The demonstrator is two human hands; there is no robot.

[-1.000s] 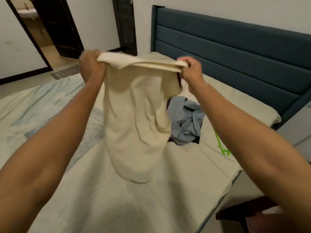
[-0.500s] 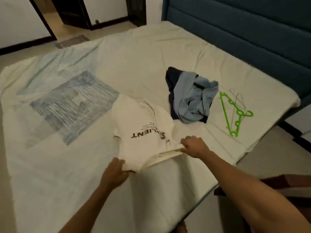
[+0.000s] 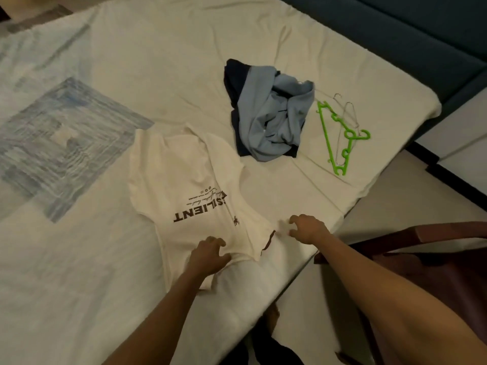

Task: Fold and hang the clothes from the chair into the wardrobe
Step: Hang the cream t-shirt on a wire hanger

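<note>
The cream cotton T-shirt with dark printed lettering (image 3: 195,185) lay spread flat on the pale bedsheet (image 3: 79,272), its collar end nearest the person and the print upside down from where they stood. The left hand (image 3: 209,255) rested on the near edge of the shirt, fingers loosely bent and pressing the cloth down rather than pinching it. The right hand (image 3: 308,229) sat just beside the shirt's right edge, over the sheet, fingers spread and curled like a claw with nothing between them; whether the tips touched the sheet I could not tell.

Beyond the shirt, a crumpled heap of light blue and navy clothes (image 3: 271,117) lay soft and bunched. Just to its right lay a bright green plastic hanger (image 3: 337,138) with a thin wire hanger (image 3: 349,114) across it. A faded blue square print (image 3: 60,143) marked the sheet at the left. A dark reddish wooden chair (image 3: 421,259) stood by the bed's corner.

Half a second before, both hands had gripped the shirt's near edge; now both had let go, and the shirt lay more fully smoothed out.
</note>
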